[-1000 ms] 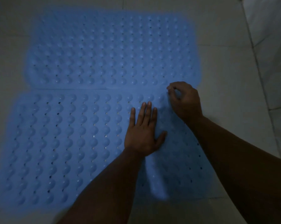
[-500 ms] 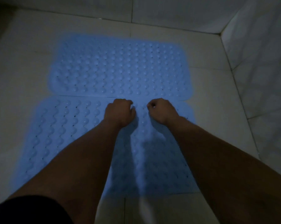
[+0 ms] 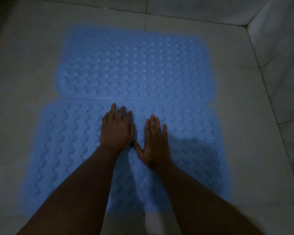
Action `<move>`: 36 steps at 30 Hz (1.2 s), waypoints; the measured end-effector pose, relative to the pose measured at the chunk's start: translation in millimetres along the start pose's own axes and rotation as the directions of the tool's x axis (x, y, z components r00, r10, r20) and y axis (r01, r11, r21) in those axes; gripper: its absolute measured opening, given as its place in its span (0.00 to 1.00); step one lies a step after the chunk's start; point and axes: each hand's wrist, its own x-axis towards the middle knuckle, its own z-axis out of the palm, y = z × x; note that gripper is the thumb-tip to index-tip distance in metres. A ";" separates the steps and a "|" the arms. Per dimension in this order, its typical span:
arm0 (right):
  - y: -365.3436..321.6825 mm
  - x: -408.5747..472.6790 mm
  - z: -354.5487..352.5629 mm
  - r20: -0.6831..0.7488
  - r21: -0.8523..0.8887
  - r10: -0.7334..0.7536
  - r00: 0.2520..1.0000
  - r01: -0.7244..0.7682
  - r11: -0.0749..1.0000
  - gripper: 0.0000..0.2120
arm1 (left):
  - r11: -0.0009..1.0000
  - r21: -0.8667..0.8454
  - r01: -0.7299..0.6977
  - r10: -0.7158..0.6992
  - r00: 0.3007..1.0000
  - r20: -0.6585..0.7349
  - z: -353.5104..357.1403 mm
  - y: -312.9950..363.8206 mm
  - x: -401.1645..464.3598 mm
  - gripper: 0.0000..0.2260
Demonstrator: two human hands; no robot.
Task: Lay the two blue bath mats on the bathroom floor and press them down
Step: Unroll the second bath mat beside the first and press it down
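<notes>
Palms down, fingers straight: left hand and right hand both lie flat and open on the near blue rubbery bath mat with rows of raised bumps and small drain holes, gripping nothing. Thumbs angle inward and seem to meet or nearly meet between the hands; dim light leaves that unclear. A flat grip suits the job: spread palms put weight over a broad patch, which is likely what seats a mat like this against tile. Hands sit near the mat's far edge, a little left of its middle, the left fingertips just short of the seam. Beyond the seam lies the far blue bath mat of the same bumped pattern, long edge to long edge with the near one, touching or very nearly so along a thin dark line. Laid this way the pair makes one continuous covered patch. Both mats lie flat on the pale grey tiled bathroom floor, no curled corner visible, though the near edge is hidden under the forearms and shadow. Tiled walls rise at right and along the top, meeting in a corner. Judgement: laying is done; pressing is under way on the near mat, outer areas and far mat possibly still to cover.
</notes>
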 end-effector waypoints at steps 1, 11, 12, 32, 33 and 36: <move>-0.9 -0.5 -0.3 0.000 -0.003 0.003 1.000 -0.003 1.000 0.43 | 1.000 0.001 -0.008 0.008 1.000 0.002 2.4 -1.9 1.4 0.26; 4.1 8.1 -14.5 0.214 0.159 0.016 0.977 -0.051 0.986 0.50 | 0.998 -0.021 0.052 -0.052 0.998 -0.019 -5.7 -9.6 1.0 0.26; 7.9 14.9 -24.2 0.275 0.211 0.008 0.961 -0.069 0.975 0.48 | 0.998 -0.023 0.059 -0.059 0.998 -0.018 -7.6 -9.6 0.3 0.26; 64.9 84.0 -68.8 -0.206 0.477 0.017 0.978 0.086 0.875 0.24 | 0.996 0.069 -0.049 0.044 0.997 0.071 46.2 52.1 -30.7 0.38; 67.0 84.5 -66.7 -0.226 0.481 0.017 0.974 0.096 0.871 0.24 | 0.997 0.062 -0.046 0.041 0.996 0.074 46.4 53.0 -30.3 0.38; 75.1 82.1 -61.1 -0.244 0.497 0.034 0.969 0.095 0.862 0.23 | 0.997 0.050 -0.051 0.045 0.993 0.107 47.7 52.9 -27.6 0.38</move>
